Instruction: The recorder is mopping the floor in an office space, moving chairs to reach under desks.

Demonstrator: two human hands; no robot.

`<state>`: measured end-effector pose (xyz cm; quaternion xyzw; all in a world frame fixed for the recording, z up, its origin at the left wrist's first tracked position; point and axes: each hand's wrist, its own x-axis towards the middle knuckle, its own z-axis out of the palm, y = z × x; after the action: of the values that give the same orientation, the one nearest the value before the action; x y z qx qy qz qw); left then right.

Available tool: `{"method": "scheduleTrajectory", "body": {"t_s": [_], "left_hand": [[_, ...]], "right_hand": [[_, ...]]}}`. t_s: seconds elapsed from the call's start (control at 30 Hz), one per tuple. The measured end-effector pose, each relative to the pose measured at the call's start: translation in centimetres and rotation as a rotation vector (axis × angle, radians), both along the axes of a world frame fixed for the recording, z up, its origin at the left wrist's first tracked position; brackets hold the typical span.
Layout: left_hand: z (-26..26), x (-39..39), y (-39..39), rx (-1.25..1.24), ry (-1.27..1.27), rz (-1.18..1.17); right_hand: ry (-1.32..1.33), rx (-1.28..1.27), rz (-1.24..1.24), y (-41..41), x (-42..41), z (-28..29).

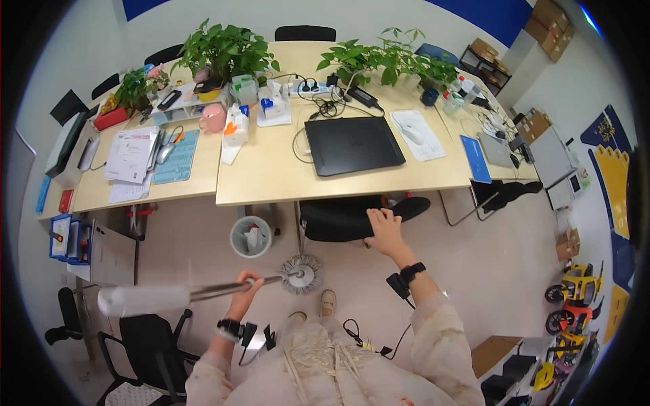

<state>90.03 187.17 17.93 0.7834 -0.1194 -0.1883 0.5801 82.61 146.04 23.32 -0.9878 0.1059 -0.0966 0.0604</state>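
Observation:
My left hand (246, 288) is closed around the metal handle of a spin mop. The mop's round head (315, 276), with grey string fringe and a pale disc, rests on the floor before my feet. Its thick white handle end (144, 300) reaches out to the left and looks blurred. My right hand (387, 233) lies over the edge of a black chair (332, 221), fingers on top and thumb at the near side. That chair is partly tucked beneath the wooden desk (264, 185), which hides some of it.
A waste bin with a liner (251, 237) stands left of the chair. A closed black laptop (355, 144) lies on the desk, with cables and potted plants (223, 51) behind. Behind my left arm is an office chair (152, 350). Toy motorbikes (576, 284) line the right side.

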Motion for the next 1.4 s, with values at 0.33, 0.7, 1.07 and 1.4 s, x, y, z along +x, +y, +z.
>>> {"method": "scheduleTrajectory", "body": {"t_s": [0.33,0.7,1.07,1.4], "left_hand": [[1.1,-5.6,0.9,0.114,-0.062,0.130],[1.1,-5.3,2.9,0.194,-0.144,0.162],[1.2,-3.5,1.2,0.123,-0.162,-0.057],[0.0,-8.6,-1.7,0.108,-0.157,-0.228]], "right_hand": [[0.331,-0.155,0.214,-4.6,3.3,-7.7],[0.462,-0.227,0.262,-6.3,-11.8,-5.8],[0.514,-0.326,0.082,0.9,-25.2,-5.2],[0.637,-0.242,-0.055,4.9,-42.5,-4.3]]}}
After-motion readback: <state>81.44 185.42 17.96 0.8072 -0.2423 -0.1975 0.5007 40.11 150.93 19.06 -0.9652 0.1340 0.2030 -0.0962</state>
